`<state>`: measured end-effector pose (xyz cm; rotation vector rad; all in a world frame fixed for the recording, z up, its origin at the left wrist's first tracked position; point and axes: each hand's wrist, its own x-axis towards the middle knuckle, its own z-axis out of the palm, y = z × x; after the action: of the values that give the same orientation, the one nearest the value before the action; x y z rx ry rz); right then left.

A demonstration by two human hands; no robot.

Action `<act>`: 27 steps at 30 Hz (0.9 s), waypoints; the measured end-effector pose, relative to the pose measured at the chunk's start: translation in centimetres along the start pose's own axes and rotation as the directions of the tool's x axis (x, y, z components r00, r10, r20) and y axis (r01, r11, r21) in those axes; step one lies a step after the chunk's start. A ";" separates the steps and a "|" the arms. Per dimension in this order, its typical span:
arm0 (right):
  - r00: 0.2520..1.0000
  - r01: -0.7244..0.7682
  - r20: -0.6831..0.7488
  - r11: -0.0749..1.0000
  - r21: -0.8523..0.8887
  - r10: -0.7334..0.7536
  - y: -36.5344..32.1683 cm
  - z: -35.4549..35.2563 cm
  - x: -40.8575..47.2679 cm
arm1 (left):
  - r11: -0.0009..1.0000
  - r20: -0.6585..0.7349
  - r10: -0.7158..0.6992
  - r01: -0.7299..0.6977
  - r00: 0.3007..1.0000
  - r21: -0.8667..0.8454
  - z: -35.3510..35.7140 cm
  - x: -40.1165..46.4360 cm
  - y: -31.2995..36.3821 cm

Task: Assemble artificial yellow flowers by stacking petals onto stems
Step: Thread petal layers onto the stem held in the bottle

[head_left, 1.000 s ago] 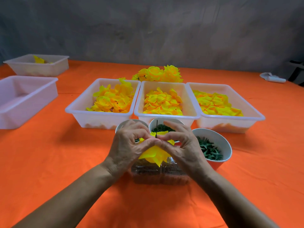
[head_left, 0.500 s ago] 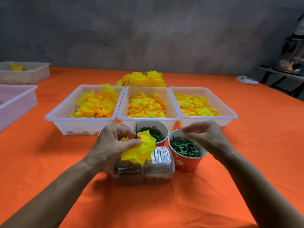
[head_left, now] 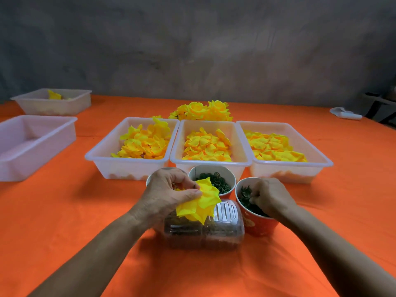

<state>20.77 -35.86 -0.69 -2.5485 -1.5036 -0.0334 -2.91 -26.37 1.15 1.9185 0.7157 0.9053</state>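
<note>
1. Flower (head_left: 200, 202), half built, sits low centre of frame: yellow petals bunched on a thin dark stem (head_left: 195, 177) that pokes up above them.
2. Left hand (head_left: 169, 191) pinches the petal stack at the stem, thumb across the top, fingers curled round.
3. Right hand (head_left: 271, 197) is down in the red cup (head_left: 260, 225) of green sepals (head_left: 245, 197), lower right of centre; fingers curled into the pile. Whether a piece is already held: cannot tell.
4. Risk: slackened left pinch, so petals slide off the stem or rotate out of alignment.
5. Risk: tangled sepals, so several lift together, or the cup tips toward the clear container (head_left: 203, 228).
</note>
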 end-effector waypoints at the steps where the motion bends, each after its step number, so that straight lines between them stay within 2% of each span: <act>1: 1.000 0.009 -0.016 1.000 0.024 -0.009 0.2 0.0 0.1 | 1.000 -0.001 0.002 -0.002 1.000 -0.003 0.0 0.0 0.0; 6: 0.996 0.043 -0.085 0.990 0.135 -0.032 0.7 -0.4 -0.3 | 1.000 0.004 -0.004 0.004 1.000 -0.010 -0.1 0.1 -0.3; 9: 0.994 0.014 -0.102 0.905 0.426 0.033 0.9 -1.2 -0.9 | 1.000 0.008 -0.013 0.013 1.000 -0.002 -0.1 0.2 -0.4; 11: 0.990 -0.036 -0.075 0.745 0.666 0.115 1.0 -1.8 -1.4 | 1.000 0.005 -0.011 0.011 1.000 0.003 -0.1 0.1 -0.4; 14: 0.977 -0.125 0.061 0.324 0.938 0.202 1.0 -2.7 -2.1 | 1.000 0.007 -0.003 0.003 1.000 0.001 0.0 0.2 -0.5; 16: 0.964 -0.189 0.168 0.086 0.978 0.204 0.8 -3.3 -2.5 | 1.000 0.007 0.000 0.000 1.000 -0.001 0.0 0.3 -0.5; 18: 0.950 -0.234 0.248 -0.093 0.968 0.190 0.4 -3.6 -2.8 | 1.000 0.005 -0.001 0.001 1.000 -0.011 0.1 0.3 -0.5; 21: 0.937 -0.269 0.310 -0.235 0.934 0.159 -0.3 -3.8 -3.0 | 1.000 -0.003 0.002 -0.002 1.000 -0.023 0.1 0.2 -0.5; 27: 0.941 -0.292 0.331 -0.329 0.898 0.068 -2.7 -4.8 -3.5 | 0.999 -0.007 0.001 -0.001 1.000 -0.033 0.1 0.2 -0.4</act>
<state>17.09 -38.41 4.01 -1.1129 -0.3826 1.0509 -2.73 -26.14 0.84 1.8872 0.6998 0.9192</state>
